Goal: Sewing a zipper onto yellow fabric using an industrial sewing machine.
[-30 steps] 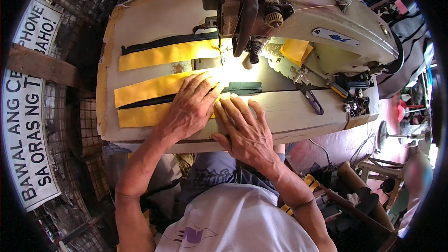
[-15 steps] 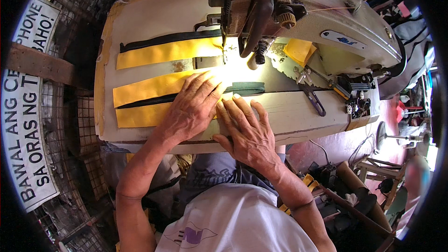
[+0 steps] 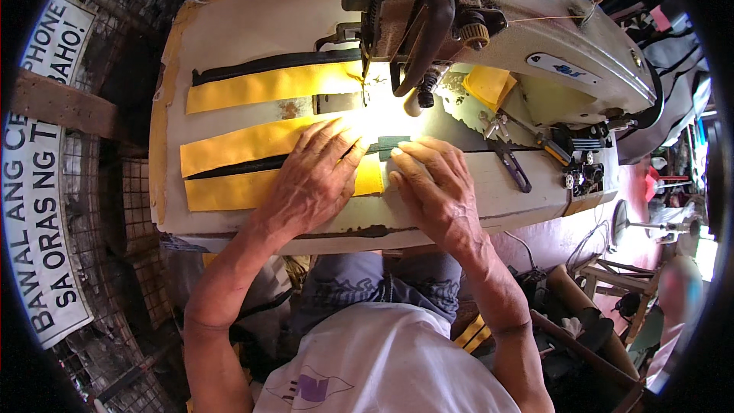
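On the pale sewing table, two yellow fabric strips (image 3: 237,147) lie side by side with a dark zipper-like tape (image 3: 245,166) between them. Its dark green end (image 3: 393,142) sticks out past their right ends. My left hand (image 3: 317,176) lies palm down over the strips, fingers stretched out and resting on the yellow fabric. At the green end, my right hand (image 3: 442,183) has its fingers bent and closed on the tape. A sewing machine (image 3: 527,23) stands just beyond both hands, its lamp glaring over the left fingertips. The needle area is washed out by light.
Farther back lies another yellow strip (image 3: 267,88) along a dark tape (image 3: 275,66). To the right are a folded yellow piece (image 3: 488,86), a dark flat-handled tool (image 3: 512,167), a screwdriver (image 3: 552,148) and bobbins (image 3: 569,180). A wire grid (image 3: 141,206) stands at left.
My right hand has moved right, off the front yellow strip's end, and its spread fingers have closed on the green tape end. The left hand stays nearly in place.
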Available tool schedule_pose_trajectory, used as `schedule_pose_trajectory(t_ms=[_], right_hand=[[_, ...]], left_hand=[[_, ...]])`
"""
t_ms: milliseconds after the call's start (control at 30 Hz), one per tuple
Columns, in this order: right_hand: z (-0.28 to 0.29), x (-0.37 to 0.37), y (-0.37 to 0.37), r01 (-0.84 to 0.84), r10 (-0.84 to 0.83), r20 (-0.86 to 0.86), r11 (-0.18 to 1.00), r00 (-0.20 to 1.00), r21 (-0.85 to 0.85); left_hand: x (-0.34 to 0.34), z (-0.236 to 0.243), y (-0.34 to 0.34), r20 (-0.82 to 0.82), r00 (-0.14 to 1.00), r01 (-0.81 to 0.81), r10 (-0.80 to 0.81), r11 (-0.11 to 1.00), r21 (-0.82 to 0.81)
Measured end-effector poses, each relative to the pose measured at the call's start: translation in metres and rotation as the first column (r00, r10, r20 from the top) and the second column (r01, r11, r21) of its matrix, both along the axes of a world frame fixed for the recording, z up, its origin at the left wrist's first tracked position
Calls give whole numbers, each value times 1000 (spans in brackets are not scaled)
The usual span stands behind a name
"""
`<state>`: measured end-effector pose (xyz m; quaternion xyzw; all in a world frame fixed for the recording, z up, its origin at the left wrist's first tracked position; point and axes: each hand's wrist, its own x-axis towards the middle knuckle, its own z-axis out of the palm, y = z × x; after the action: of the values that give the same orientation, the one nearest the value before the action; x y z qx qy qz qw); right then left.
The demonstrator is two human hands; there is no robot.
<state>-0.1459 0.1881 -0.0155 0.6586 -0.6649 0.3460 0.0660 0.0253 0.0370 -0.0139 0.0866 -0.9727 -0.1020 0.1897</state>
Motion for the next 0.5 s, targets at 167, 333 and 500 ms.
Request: schedule_pose_trajectory(t_ms=[167,333,500], right_hand=[[-7,1,-7,-76,75,21,996,997,36],[-9,2,-6,-62,62,10,998,998,1],[-7,3,-6,-56,55,17,998,998,15]], left_hand=[[-1,1,2,-14,1000,-21,21,1000,0],[-1,-1,2,-34,999,-28,28,1000,1],[0,-2,2,-8,999,-31,31,999,-20]])
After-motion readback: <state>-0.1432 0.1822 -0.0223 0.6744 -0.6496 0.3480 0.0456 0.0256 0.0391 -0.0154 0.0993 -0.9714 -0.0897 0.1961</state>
